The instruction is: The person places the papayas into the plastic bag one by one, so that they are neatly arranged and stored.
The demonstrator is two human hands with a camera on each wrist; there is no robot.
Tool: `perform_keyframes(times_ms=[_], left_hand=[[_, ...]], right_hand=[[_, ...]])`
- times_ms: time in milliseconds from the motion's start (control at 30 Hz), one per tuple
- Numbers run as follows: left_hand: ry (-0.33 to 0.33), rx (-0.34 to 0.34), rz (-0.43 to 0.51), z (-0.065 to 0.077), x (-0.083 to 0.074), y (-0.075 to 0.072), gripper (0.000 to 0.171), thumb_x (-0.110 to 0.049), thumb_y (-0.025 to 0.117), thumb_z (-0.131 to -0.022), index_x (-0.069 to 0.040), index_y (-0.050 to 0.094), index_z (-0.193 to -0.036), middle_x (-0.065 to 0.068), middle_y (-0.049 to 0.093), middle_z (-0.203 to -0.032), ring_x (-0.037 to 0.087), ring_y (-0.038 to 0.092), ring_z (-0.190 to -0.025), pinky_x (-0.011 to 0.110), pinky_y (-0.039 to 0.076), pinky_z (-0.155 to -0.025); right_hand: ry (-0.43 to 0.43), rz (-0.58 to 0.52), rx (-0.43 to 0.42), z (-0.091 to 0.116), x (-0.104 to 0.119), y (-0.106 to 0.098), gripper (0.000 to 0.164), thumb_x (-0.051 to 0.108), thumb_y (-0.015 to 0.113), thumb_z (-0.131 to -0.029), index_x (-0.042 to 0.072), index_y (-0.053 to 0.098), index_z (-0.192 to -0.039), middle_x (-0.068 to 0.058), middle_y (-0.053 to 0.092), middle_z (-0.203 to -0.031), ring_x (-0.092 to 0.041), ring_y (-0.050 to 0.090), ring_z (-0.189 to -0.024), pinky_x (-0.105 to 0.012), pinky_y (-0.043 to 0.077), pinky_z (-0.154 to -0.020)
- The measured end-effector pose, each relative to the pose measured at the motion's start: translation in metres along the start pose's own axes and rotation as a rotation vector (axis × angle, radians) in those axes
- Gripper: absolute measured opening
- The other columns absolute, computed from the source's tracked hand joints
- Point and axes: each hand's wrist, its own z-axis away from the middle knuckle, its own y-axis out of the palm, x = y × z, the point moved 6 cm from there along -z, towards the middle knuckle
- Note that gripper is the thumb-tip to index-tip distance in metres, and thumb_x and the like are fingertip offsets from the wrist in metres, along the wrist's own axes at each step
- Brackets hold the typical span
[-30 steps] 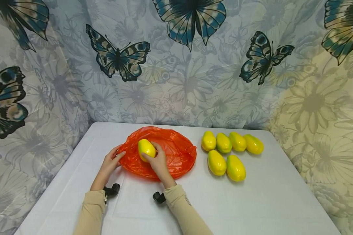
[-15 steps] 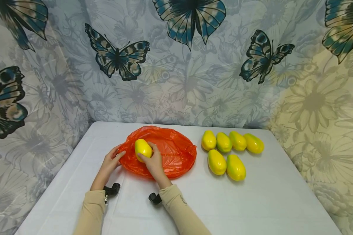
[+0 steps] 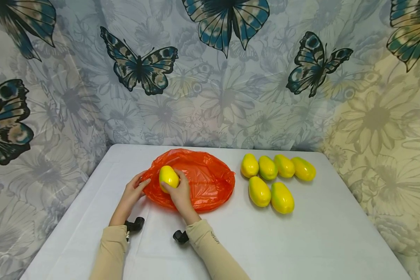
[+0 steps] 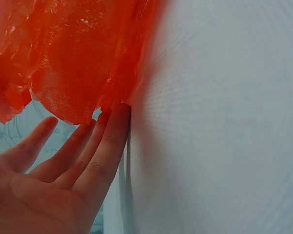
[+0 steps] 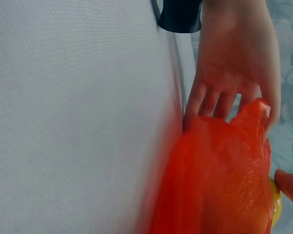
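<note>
A glossy yellow mango [image 3: 168, 177] is in my right hand [image 3: 179, 194], gripped between thumb and fingers over the left part of the red plastic bag [image 3: 210, 177]. The bag lies on the table with its mouth spread wide. My left hand [image 3: 130, 195] touches the bag's left rim. In the left wrist view its fingers [image 4: 105, 151] are nearly straight against the crinkled plastic. The right wrist view shows only a sliver of the mango [image 5: 276, 204] beside a fingertip; the bag covers the rest.
Several more yellow-green mangoes [image 3: 259, 191] lie in two rows right of the bag. The white-covered table [image 3: 294, 245] ends at a butterfly-patterned cloth [image 3: 227, 97] behind. A small black camera [image 3: 180, 237] sits at the right wrist.
My right hand has moved left with the mango, closer to the bag's left rim. The left hand keeps its place at the rim.
</note>
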Motion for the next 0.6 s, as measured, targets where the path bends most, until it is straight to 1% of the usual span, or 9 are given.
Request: perform_keyframes(times_ms=[200,300,433,500,600], left_hand=[[-0.004,0.000,0.010,0.0010,-0.0020,0.0001,0.064,-0.044,0.052,-0.099,-0.018,0.030,-0.153,0.014,0.039,-0.155,0.022,0.052,-0.122,0.014,0.049,-0.081],[-0.011,0.004,0.018,-0.0001,-0.0018,0.0000,0.062,-0.040,0.052,-0.100,-0.017,0.030,-0.153,0.014,0.037,-0.155,0.021,0.052,-0.121,0.014,0.049,-0.080],[-0.018,0.011,0.028,-0.0017,-0.0010,-0.0004,0.059,-0.034,0.050,-0.102,-0.015,0.029,-0.154,0.016,0.036,-0.156,0.020,0.051,-0.121,0.014,0.049,-0.080],[-0.023,0.012,0.018,-0.0015,-0.0011,-0.0004,0.060,-0.035,0.050,-0.101,-0.015,0.029,-0.154,0.016,0.036,-0.156,0.021,0.051,-0.121,0.014,0.049,-0.080],[-0.025,0.010,-0.005,0.0006,-0.0023,0.0001,0.062,-0.040,0.051,-0.100,-0.017,0.029,-0.154,0.016,0.037,-0.155,0.021,0.050,-0.122,0.014,0.049,-0.080]], right_hand=[[-0.018,0.002,0.003,0.0019,0.0009,0.0024,0.060,0.018,0.078,-0.081,0.004,0.052,-0.133,-0.014,0.058,-0.130,-0.028,0.055,-0.116,-0.046,0.047,-0.102],[-0.019,-0.008,0.019,0.0029,0.0001,0.0050,0.060,0.018,0.078,-0.082,0.002,0.051,-0.134,-0.014,0.058,-0.131,-0.028,0.056,-0.116,-0.045,0.048,-0.102],[-0.009,-0.024,0.032,0.0029,-0.0019,0.0075,0.062,0.018,0.077,-0.083,-0.001,0.050,-0.135,-0.018,0.055,-0.134,-0.032,0.056,-0.117,-0.044,0.050,-0.099],[-0.009,-0.025,0.035,0.0032,-0.0023,0.0080,0.063,0.018,0.077,-0.084,-0.003,0.049,-0.136,-0.021,0.053,-0.136,-0.036,0.056,-0.118,-0.045,0.052,-0.097],[-0.003,-0.025,0.039,0.0039,-0.0027,0.0082,0.062,0.018,0.077,-0.084,-0.003,0.049,-0.136,-0.022,0.053,-0.137,-0.037,0.056,-0.119,-0.044,0.053,-0.096]])
